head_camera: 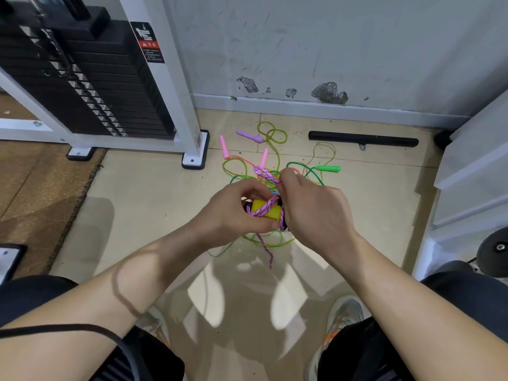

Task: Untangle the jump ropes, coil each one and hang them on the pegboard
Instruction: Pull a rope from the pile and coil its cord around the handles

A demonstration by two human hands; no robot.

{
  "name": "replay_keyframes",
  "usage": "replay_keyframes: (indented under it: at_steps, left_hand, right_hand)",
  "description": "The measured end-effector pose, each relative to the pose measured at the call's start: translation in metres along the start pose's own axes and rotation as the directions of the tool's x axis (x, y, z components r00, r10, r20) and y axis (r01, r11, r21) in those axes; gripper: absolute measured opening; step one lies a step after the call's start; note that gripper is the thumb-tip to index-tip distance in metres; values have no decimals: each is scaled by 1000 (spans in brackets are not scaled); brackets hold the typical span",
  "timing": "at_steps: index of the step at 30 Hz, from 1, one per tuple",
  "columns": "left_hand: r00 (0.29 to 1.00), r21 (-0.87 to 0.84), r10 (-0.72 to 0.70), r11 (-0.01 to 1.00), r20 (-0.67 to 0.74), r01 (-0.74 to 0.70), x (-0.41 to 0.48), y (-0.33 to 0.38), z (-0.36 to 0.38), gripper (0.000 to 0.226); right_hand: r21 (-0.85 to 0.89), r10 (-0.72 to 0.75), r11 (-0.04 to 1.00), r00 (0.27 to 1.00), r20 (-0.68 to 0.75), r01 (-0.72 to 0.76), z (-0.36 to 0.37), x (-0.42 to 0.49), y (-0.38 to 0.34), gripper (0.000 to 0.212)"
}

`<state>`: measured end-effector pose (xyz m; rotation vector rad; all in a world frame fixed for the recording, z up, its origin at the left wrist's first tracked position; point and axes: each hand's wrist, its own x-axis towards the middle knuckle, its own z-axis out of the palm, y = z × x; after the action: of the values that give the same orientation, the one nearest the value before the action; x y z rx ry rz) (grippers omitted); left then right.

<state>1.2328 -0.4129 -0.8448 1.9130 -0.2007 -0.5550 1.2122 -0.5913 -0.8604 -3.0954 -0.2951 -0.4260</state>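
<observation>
My left hand grips a yellow handle wrapped in a pink braided rope. My right hand pinches a loop of that pink rope just above the handle. A loose end of the rope hangs below my hands. Under and behind them a tangle of thin ropes lies on the tiled floor: a yellow-green rope with a purple handle, an orange rope with two pink handles, and a green rope with a green handle. No pegboard is in view.
A weight-stack machine with a white frame stands at the left, its foot near the ropes. A black bar lies along the scuffed wall. A white cabinet is at the right. My shoes are below.
</observation>
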Motion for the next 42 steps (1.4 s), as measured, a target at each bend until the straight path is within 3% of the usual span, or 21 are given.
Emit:
replay_keyframes:
  at_steps: [2,6,10,14,17,21,25,30,32,37,42]
  left_hand:
    - [998,64,52,997,-26,-50,0,-6,2,30]
    - [998,-104,-53,993,-27,50,2,-2,-2,9]
    - [970,-222,-218,956,-104,191,5,4,-4,24]
    - [902,-463,-426,788,68,407,5,9,-11,27]
    - [855,-573,-481,651,195,497,7,10,-20,24]
    - [868,-564,-459,673,189,478,7,7,-14,35]
    - [877,-632,-445,630,182,451,4,3,-8,35]
    - [932,-471,-356,812,72,346,3,3,-3,18]
    - [936,-446,-352,834,23,324,3,1,0,16]
    - [926,-538,-377,785,-20,308,6,-1,5,27]
    - [902,-599,-424,744,-80,297,7,-1,6,23]
  right_hand:
    - [-10,-1,1000,1000,-7,1,1,-1,0,22]
    - [-3,17,1000,1000,-6,-17,-1,-1,3,24]
    - [-12,-60,998,997,49,61,-1,-2,-1,39]
    - [34,-179,984,982,57,177,-3,0,1,19]
    - [18,-222,975,970,95,221,-1,0,2,14]
    - [-9,-204,979,974,97,206,1,-1,-1,11]
    - [-62,-139,987,983,120,147,1,-1,-2,14]
    - [-61,-89,994,994,68,93,2,0,-4,14]
    - [-55,-81,995,995,49,84,2,-1,-5,15]
    - [-83,-61,994,998,32,64,2,-3,-9,21]
    - [-42,-60,997,997,-54,58,7,-5,-12,21]
